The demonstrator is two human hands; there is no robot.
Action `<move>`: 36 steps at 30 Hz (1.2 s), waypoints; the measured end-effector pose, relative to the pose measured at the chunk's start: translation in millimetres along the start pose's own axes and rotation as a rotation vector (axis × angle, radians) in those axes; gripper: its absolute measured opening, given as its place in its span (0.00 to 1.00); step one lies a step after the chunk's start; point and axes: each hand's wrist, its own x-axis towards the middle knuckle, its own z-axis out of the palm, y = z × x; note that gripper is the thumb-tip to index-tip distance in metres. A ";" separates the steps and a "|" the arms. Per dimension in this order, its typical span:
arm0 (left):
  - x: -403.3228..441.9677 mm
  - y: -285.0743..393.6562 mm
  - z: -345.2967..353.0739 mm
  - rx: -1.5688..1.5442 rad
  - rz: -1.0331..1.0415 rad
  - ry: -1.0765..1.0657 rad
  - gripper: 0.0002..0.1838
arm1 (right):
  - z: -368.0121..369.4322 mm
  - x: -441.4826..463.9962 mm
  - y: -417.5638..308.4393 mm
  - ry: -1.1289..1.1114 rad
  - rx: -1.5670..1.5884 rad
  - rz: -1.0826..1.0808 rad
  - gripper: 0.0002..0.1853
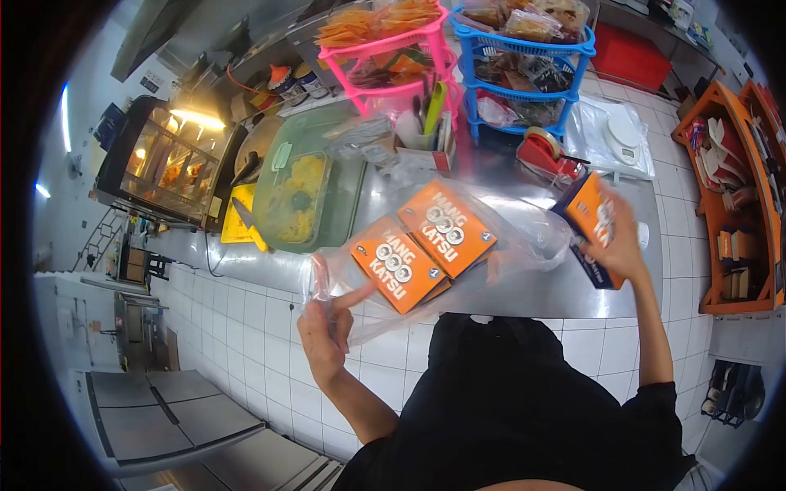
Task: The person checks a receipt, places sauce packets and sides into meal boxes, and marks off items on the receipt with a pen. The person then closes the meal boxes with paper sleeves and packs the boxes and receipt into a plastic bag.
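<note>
Two orange food boxes, a left one point(396, 270) and a right one point(448, 229), lie side by side in a clear plastic bag point(524, 245) on the steel table. My left hand point(326, 331) grips the bag's edge at the left, its fingers bent around the film with one finger stretched toward the boxes. Over at the right, my right hand point(620, 245) is on a third box point(588, 217), orange on top with dark sides. That hand is slightly blurred, and its fingers lie over the box's right side.
A pink tiered rack point(393, 49) and a blue one point(524, 61) stand at the back. A red tape dispenser point(547, 155) and a white scale point(622, 135) are behind the third box. At left are a green-lidded container point(299, 196), a knife point(250, 225) and a lit display case point(172, 159).
</note>
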 end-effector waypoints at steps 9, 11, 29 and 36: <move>27.1 7.6 -3.8 -0.024 -0.119 0.139 0.27 | -8.1 93.9 -251.4 -0.660 0.751 -0.869 0.56; 27.6 13.4 -9.4 0.009 -0.097 0.276 0.30 | 50.8 97.7 -265.7 -1.102 0.929 -0.603 0.55; 57.9 -14.5 -20.7 0.030 -0.042 -0.289 0.33 | 81.1 56.9 -240.0 -0.761 -0.473 -0.100 0.44; 76.1 -30.9 5.5 -0.024 -0.100 0.116 0.29 | -32.3 52.0 -215.8 -0.313 0.152 -0.732 0.23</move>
